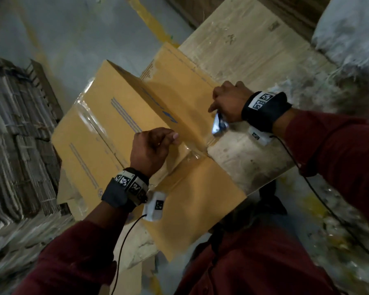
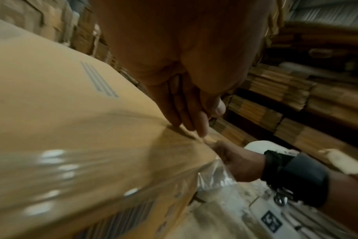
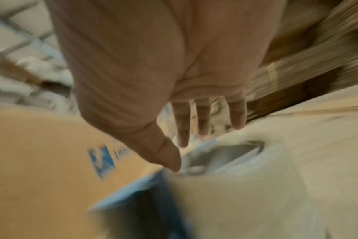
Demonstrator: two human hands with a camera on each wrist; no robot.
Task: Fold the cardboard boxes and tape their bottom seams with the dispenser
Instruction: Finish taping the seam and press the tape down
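Head view: a cardboard box [image 1: 124, 124] lies across a pale worktable [image 1: 249, 60] at frame centre, clear tape [image 1: 192, 154] glossy along its seam. The left hand [image 1: 151, 152], just below centre, rests on the box with fingers curled, thumb and fingertips together; whether they pinch the tape I cannot tell. The right hand [image 1: 230, 103], right of centre, grips a blue tape dispenser [image 1: 218, 125] at the box's right edge. Stacks of flat cardboard [image 1: 15, 133] fill the left side.
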